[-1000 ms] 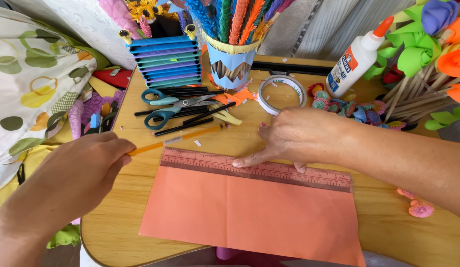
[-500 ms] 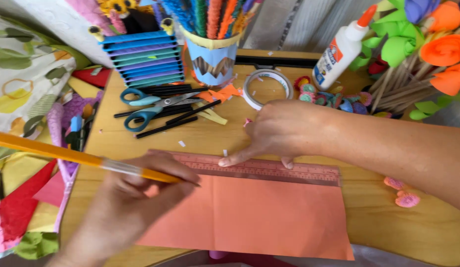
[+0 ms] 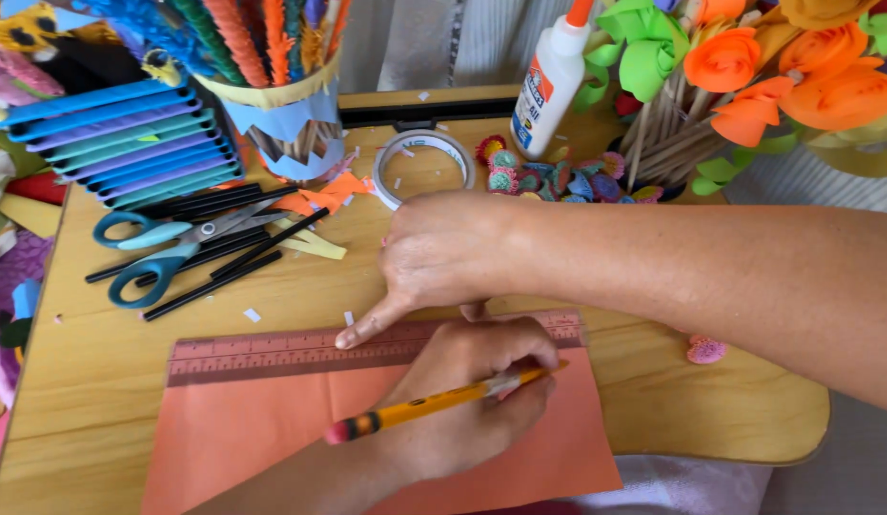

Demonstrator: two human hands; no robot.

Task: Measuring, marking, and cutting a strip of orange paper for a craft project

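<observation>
**Ruled line on orange paper: set up, no mark visible**

Orange paper sheet (image 3: 272, 429) flat on tabletop (image 3: 100, 381). Ruler (image 3: 272, 351) along top edge, pinned by right hand (image 3: 443, 257), fingers spread. Left hand (image 3: 472, 401) closed around yellow pencil (image 3: 434, 405), tip near ruler's right end. Drawing judged barely begun. Scissors (image 3: 176, 243) idle nearby.

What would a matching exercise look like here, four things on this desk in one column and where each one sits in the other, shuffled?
1. pencil
2. ruler
3. scissors
4. glue bottle

A. lying left, beside black sticks
B. standing at the back, near paper flowers
C. held in the left hand
D. pressed onto orange paper by the right hand

Pairs: 1-C, 2-D, 3-A, 4-B
</observation>
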